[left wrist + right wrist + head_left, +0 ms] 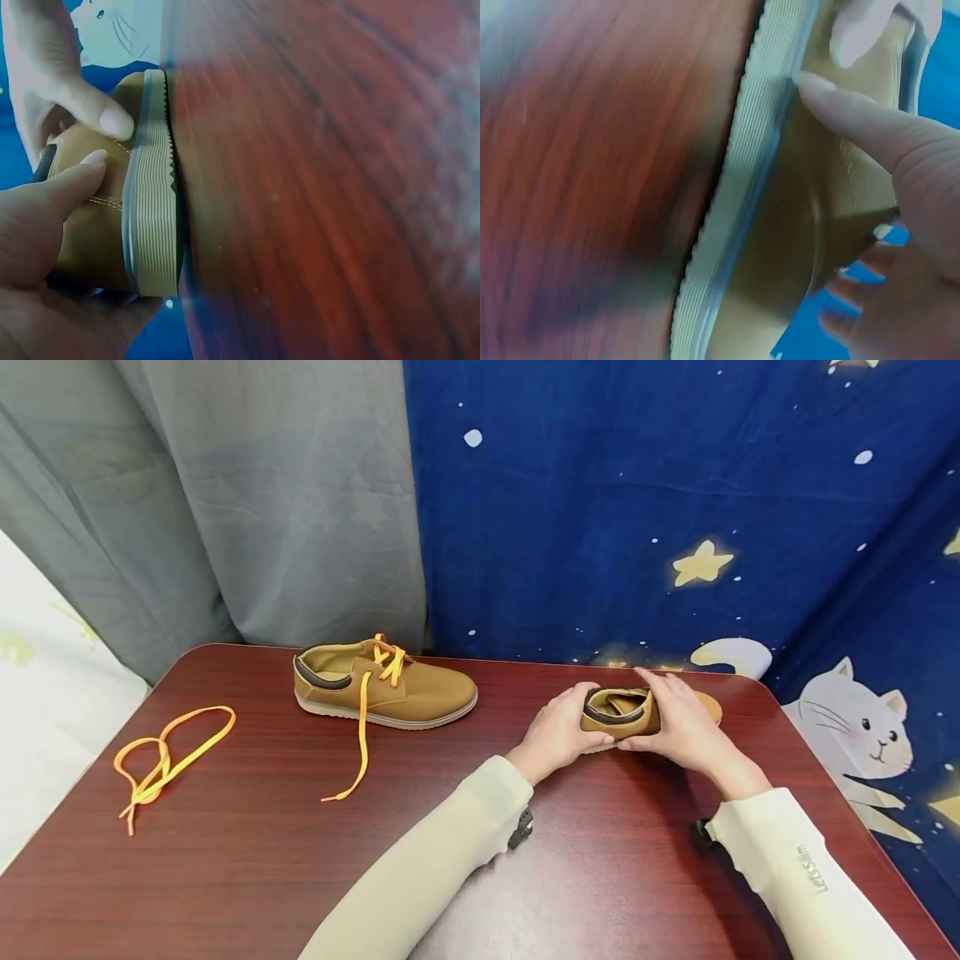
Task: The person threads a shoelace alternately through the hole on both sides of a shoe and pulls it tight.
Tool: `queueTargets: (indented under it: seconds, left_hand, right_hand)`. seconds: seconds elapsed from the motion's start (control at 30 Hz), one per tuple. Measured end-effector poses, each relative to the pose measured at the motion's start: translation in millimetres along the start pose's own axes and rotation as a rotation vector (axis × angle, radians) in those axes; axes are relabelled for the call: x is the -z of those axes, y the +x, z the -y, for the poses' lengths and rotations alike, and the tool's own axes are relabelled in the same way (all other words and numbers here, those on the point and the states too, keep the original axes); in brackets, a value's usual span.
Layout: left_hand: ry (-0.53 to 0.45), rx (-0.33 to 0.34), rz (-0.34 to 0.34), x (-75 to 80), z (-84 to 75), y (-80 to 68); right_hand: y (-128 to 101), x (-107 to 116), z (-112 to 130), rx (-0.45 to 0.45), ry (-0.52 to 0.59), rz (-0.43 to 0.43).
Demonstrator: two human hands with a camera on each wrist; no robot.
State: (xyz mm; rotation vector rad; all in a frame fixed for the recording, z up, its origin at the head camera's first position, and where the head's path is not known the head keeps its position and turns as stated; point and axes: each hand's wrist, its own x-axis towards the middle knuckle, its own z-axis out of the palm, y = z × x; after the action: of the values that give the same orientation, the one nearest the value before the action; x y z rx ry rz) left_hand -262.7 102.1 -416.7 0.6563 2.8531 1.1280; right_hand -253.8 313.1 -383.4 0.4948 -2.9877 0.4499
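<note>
Both hands hold a tan shoe [636, 723] with a dark collar lining at the right back of the table. My left hand [558, 731] grips its heel end, thumb on the near side. Around the middle of the shoe curls my right hand [684, 727], covering the eyelet area; the toe shows beyond it. In the left wrist view the ribbed pale sole [154, 210] faces the table, and both thumbs press the tan side. The right wrist view shows the right thumb [855, 120] against the upper just above the sole.
A matching tan shoe [438, 693] stands at the back left, with an orange lace [363, 735] partly threaded and one end trailing on the table. Another orange lace [161, 772] lies looped at far left. Grey [322, 510] and blue starry curtains [570, 527] hang behind the table.
</note>
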Motion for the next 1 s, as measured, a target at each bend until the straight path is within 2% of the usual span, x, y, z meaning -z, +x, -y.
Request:
queueTargets:
  seconds: [0.07, 0.17, 0.27, 0.4, 0.6, 0.83, 1.0]
  left_hand:
    - [-0.004, 0.003, 0.0, 1.1, -0.1, 0.9]
    - [-0.008, 0.015, 0.004, 2.4, 0.4, 1.3]
    - [-0.004, 0.023, 0.016, 3.3, 1.8, 0.3]
    - [-0.005, 0.009, 0.03, 5.6, 4.5, -1.6]
    - [-0.01, 0.007, 0.048, 16.5, 11.4, -11.1]
    - [-0.007, 0.049, 0.079, 42.8, 25.3, -37.1]
    - [0.001, 0.076, 0.115, 57.7, 31.2, -52.9]
  right_hand:
    - [2.1, 2.3, -14.2, -0.046, -0.003, 0.024]
    - [4.1, 4.0, -38.8, -0.129, -0.025, 0.111]
    - [3.7, 2.7, -61.3, -0.139, 0.013, 0.18]
    - [-0.5, -0.1, -75.4, -0.107, 0.094, 0.168]
    - [-7.3, -3.9, -66.0, -0.086, 0.085, 0.145]
    - [-14.2, -6.1, -34.0, -0.039, 0.059, 0.169]
    - [-21.2, -10.0, -9.7, -0.036, 0.01, 0.15]
